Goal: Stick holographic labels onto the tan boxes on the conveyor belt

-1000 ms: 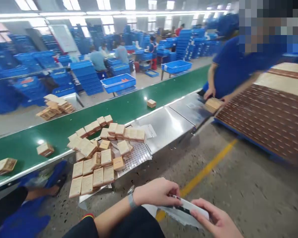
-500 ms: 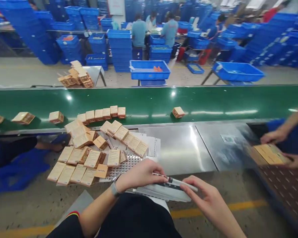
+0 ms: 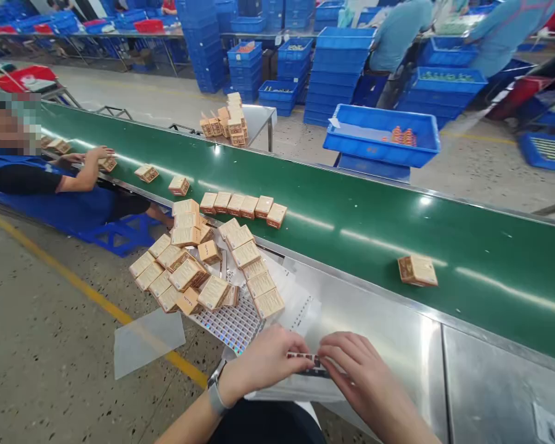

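Observation:
My left hand (image 3: 271, 357), with a watch (image 3: 216, 388) at the wrist, pinches a bent white sheet (image 3: 284, 390) printed with rows of small dark labels, like a sticker sheet. The fingers of my right hand (image 3: 363, 373) close on the same sheet's folded edge, almost touching the left fingertips. What the right fingertips pinch is partly hidden. Just beyond my left hand lies a sheet of small shiny stickers (image 3: 234, 317) on the metal table. Small tan and brown boxes (image 3: 213, 291) are heaped and lined up on and around it.
A green conveyor belt (image 3: 333, 197) runs beyond the table, carrying a row of boxes (image 3: 243, 205) and a single box (image 3: 417, 271) at right. A co-worker's hand (image 3: 102, 153) touches a box at left. Blue crates (image 3: 382, 139) stand behind the belt. Bare metal tabletop (image 3: 388, 320) extends right.
The view has swung left, bringing a co-worker into sight there. My right hand has moved in along the sheet's edge, close to my left. The lone box sits farther right in view.

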Available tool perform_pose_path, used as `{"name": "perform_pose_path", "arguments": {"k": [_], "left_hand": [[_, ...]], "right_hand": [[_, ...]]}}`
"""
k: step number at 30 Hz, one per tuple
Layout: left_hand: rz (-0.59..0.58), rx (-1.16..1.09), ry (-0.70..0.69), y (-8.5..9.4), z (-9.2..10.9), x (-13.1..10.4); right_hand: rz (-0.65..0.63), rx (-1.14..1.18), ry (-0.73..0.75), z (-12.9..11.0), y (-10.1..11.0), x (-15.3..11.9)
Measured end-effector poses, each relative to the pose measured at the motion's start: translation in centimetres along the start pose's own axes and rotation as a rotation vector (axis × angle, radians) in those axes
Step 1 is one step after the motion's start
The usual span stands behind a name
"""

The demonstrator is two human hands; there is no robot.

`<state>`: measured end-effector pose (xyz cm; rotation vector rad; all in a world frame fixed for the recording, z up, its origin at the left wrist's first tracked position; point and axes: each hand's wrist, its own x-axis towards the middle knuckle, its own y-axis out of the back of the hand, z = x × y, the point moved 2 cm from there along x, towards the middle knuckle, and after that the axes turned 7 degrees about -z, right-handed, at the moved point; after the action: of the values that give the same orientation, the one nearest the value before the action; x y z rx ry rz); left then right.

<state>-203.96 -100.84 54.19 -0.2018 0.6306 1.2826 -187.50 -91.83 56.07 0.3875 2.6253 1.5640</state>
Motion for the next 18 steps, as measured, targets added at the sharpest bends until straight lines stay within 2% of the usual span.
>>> {"name": "perform_pose_path", "arguments": {"k": [3, 6, 9, 11, 13, 16, 18], "left_hand": [[-0.020, -0.133, 0.042, 1.3, -1.8, 1.3], [-0.059, -0.262, 0.081, 3.3, -4.1, 2.7], [-0.090, -0.333, 0.165, 6.0, -6.6, 3.8], [-0.092, -0.326, 0.208, 8.1, -8.2, 4.2], [-0.077, -0.276, 0.243, 10.4, -9.7, 4.3], [-0.100, -0.243, 0.283, 12.8, -12.2, 4.3], [-0.141, -0.288, 0.280, 13.3, -13.8, 4.6]], "right_hand": [[-0.008, 0.001, 0.026, 1.6, -1.6, 2.0], [0.037, 0.004, 0.008, 2.3, -3.5, 4.4], [0.044, 0.111, -0.053, 2.8, -5.2, 6.7], [0.013, 0.236, -0.148, 3.8, -6.2, 8.1], [0.029, 0.318, -0.326, 6.1, -7.2, 9.3], [0.107, 0.257, -0.610, 11.7, -8.9, 11.9], [0.088, 0.154, -0.637, 16.2, -10.3, 14.8]]}}
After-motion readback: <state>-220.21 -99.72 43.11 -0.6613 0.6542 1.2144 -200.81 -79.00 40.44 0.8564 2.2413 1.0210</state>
